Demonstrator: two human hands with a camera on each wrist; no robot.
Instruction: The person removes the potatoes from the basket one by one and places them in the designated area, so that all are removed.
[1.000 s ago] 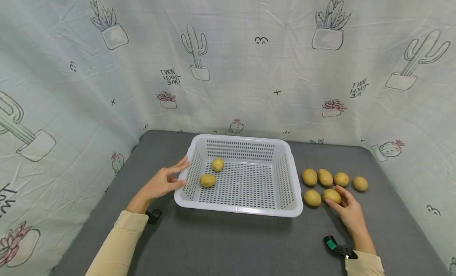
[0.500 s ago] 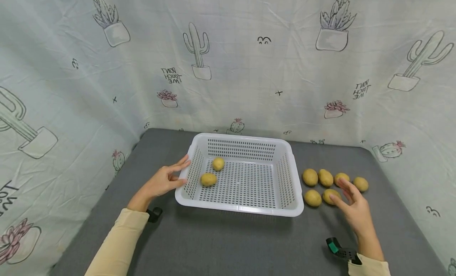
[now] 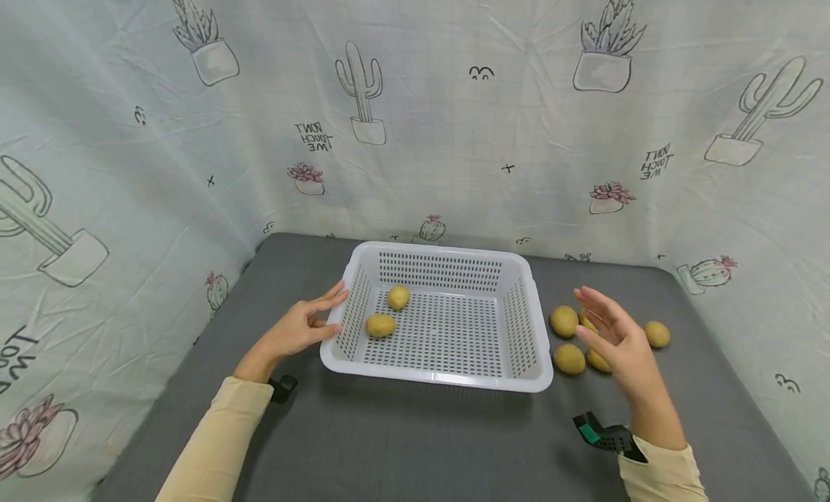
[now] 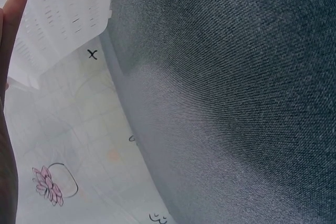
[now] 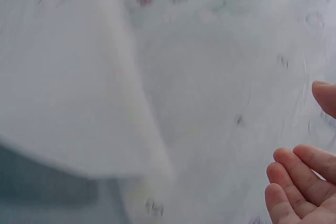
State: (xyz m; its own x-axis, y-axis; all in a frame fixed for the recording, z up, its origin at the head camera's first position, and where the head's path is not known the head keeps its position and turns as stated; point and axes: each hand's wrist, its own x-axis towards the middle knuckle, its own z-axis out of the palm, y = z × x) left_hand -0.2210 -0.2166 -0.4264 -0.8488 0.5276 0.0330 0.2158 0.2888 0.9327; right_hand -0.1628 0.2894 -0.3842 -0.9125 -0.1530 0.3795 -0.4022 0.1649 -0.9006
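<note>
A white slotted plastic basket (image 3: 447, 379) stands on the table with two yellow potatoes inside, one potato (image 3: 380, 325) nearer and another potato (image 3: 398, 297) farther back. My left hand (image 3: 295, 333) touches its left rim with outstretched fingers and thumb. In the left wrist view, a straight digit (image 4: 14, 6) lies against the basket wall (image 4: 58, 30). My right hand (image 3: 619, 351) is raised over the loose potatoes to the basket's right and partly hides them. Its fingers are relaxed, thumb apart; the right wrist view shows nothing in the hand (image 5: 310, 190).
Loose potatoes lie right of the basket: one potato (image 3: 564, 321) at the back, a potato (image 3: 569, 359) in front, a potato (image 3: 657, 334) at the far right, others partly covered. The grey table (image 3: 415, 444) ends at a patterned cloth (image 3: 454, 163) behind and on both sides.
My right hand has let go of the front-row potato it was touching, lifted, and moved up and left over the potatoes. The left hand stays at the basket's rim.
</note>
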